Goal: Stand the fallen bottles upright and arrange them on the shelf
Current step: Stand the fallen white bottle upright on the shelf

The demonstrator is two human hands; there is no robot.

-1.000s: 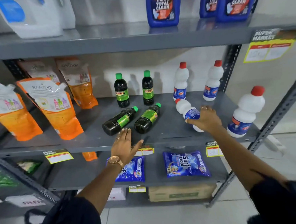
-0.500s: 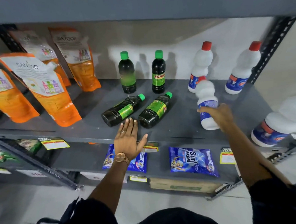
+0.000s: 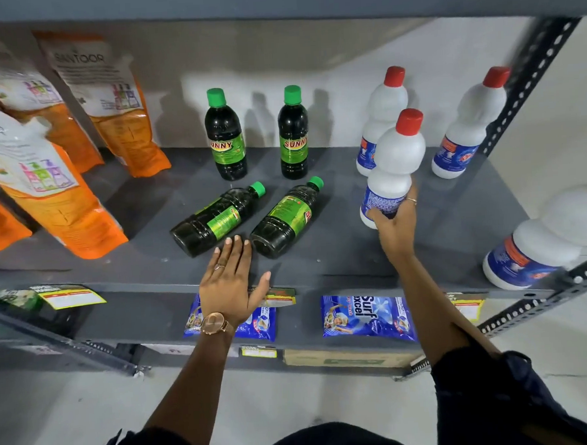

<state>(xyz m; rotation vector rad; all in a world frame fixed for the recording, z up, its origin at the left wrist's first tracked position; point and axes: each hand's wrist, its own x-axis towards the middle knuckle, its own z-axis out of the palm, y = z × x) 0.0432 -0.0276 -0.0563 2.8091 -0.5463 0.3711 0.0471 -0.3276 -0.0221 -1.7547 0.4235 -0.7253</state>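
Note:
My right hand (image 3: 395, 223) grips the base of a white red-capped bottle (image 3: 396, 159), held upright just above the grey shelf (image 3: 338, 254). Two dark green-capped bottles lie on their sides mid-shelf: the left fallen bottle (image 3: 214, 221) and the right fallen bottle (image 3: 286, 216). My left hand (image 3: 232, 283) rests flat and open on the shelf's front edge, fingertips just short of both. Behind them stand two upright dark bottles (image 3: 225, 137) (image 3: 293, 135). Two white bottles (image 3: 383, 115) (image 3: 467, 124) stand at the back right.
Orange refill pouches (image 3: 52, 187) lean along the left of the shelf. Another white bottle (image 3: 544, 239) stands at the front right corner by the perforated post (image 3: 529, 74). Blue detergent packets (image 3: 368, 315) lie on the shelf below. The upper shelf overhangs closely.
My right hand has lifted the white bottle from lying on its side to upright. My left hand has slid a little toward the fallen dark bottles. The camera has moved closer and lower.

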